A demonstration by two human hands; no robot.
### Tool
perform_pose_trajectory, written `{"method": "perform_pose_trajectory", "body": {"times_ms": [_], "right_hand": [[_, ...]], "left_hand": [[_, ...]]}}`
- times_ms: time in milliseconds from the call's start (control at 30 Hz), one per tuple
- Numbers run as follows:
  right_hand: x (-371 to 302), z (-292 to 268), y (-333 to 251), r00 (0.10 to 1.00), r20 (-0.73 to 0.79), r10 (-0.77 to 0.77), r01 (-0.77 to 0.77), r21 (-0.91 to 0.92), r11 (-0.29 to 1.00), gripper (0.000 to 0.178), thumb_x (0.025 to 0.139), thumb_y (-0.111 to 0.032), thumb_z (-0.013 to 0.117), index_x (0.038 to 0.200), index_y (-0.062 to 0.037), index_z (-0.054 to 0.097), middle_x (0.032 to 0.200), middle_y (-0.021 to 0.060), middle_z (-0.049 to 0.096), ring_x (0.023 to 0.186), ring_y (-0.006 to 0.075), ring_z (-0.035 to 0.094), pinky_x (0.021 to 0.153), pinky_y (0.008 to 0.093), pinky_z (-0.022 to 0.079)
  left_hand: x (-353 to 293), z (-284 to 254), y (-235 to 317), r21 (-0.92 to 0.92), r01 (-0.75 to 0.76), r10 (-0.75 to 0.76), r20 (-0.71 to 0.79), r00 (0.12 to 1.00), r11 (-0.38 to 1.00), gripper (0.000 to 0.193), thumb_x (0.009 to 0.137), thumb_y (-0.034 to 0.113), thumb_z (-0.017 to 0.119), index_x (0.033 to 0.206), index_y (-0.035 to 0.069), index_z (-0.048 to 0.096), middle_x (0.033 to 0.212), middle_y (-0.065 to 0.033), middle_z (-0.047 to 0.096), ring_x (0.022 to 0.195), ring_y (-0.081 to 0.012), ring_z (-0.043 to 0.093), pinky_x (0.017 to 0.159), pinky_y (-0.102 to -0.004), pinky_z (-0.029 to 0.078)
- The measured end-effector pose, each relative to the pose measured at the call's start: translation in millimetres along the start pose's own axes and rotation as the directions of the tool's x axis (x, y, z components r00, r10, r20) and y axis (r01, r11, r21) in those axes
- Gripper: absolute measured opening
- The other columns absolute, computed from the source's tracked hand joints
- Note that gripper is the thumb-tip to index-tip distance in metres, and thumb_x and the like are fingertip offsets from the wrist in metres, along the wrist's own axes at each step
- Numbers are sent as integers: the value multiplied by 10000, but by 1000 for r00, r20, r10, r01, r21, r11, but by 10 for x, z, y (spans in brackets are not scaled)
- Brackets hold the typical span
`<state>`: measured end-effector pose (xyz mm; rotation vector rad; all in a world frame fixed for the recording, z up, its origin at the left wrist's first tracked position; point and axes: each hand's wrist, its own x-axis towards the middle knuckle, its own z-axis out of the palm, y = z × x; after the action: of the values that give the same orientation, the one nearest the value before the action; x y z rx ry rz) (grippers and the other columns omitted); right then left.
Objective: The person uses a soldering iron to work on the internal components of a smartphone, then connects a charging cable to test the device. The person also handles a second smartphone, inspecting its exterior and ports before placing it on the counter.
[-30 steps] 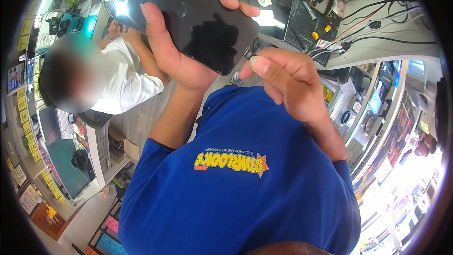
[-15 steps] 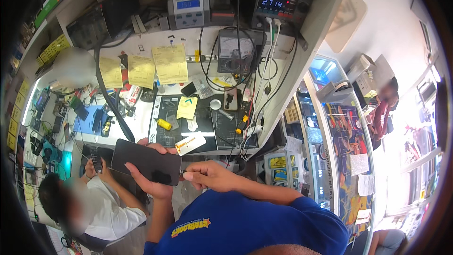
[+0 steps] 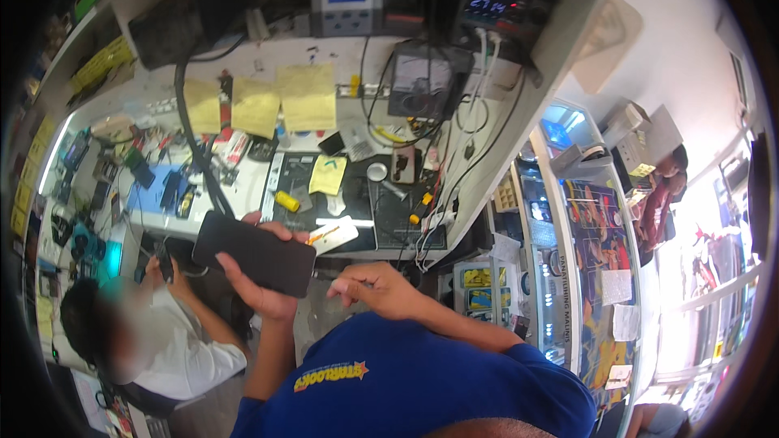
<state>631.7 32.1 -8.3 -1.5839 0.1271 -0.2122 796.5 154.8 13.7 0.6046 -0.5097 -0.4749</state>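
My left hand [image 3: 272, 300] grips a dark smartphone [image 3: 247, 253] along its long edges, thumb on the near side and fingertips over the far side. Its black face is turned up to me. Off the phone's right end, my right hand [image 3: 375, 285] hovers with its fingers curled in, apart from the phone. Whether something small is pinched in those fingers I cannot make out. Just beyond my left fingertips, a white card-like piece with orange marks [image 3: 334, 237] lies at the bench's front edge. A dark work mat [image 3: 410, 227] lies behind it, bearing a yellow note [image 3: 328, 175] and a small yellow bottle [image 3: 286, 200].
A power supply [image 3: 507, 0] and a soldering station [image 3: 347, 8] stand on the shelf. An analog multimeter [image 3: 426, 81] with looping cables is below. A co-worker in white [image 3: 170, 341] sits to the left with a phone. A glass display case [image 3: 596, 243] stands to the right.
My right hand has moved away to the right from the phone's end, which it was touching. The phone has shifted slightly away from me in my left hand. The whole view has tilted a little.
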Motion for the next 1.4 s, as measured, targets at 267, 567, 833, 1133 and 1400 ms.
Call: {"method": "perform_pose_trajectory", "body": {"times_ms": [267,567,833,1133,1400], "right_hand": [[-12,118,-13,994,-35,107,-106,21,994,304,1116,-237,620,1045,4,790,839,26,695,802,104,629,752,283,501],[24,196,6,996,4,86,-86,-20,996,331,1122,-273,628,1059,10,787,814,20,695,788,104,622,755,286,504],[6,236,1,994,9,108,-108,-6,994,330,1127,-269,623,1067,13,785,814,15,697,780,98,620,736,273,495],[-49,306,13,992,-14,128,-128,31,991,318,1128,-261,627,1083,13,782,822,14,697,772,89,613,718,263,486],[-56,398,3,985,-54,162,-160,48,986,301,1121,-239,636,1070,17,786,826,27,696,788,105,634,747,271,506]], "left_hand": [[-76,-196,-2,-48,35,-33,29,999,998,890,1057,806,295,1455,27,461,1072,-171,687,1013,-367,738,901,-481,601],[-184,-233,71,1,-6,6,-30,1000,1000,846,1064,782,336,1425,33,490,1034,-153,680,977,-346,742,887,-474,592],[-220,-264,77,12,-22,22,-30,999,1000,831,1069,771,334,1420,33,486,1033,-154,680,974,-341,741,889,-475,591],[-240,-292,94,3,6,-6,-23,1000,1000,851,1062,784,333,1423,26,473,1027,-158,679,979,-341,739,902,-482,600],[-230,-339,128,10,44,-43,-26,999,999,885,1049,805,334,1415,9,463,1021,-154,681,977,-340,738,898,-482,604]]}}
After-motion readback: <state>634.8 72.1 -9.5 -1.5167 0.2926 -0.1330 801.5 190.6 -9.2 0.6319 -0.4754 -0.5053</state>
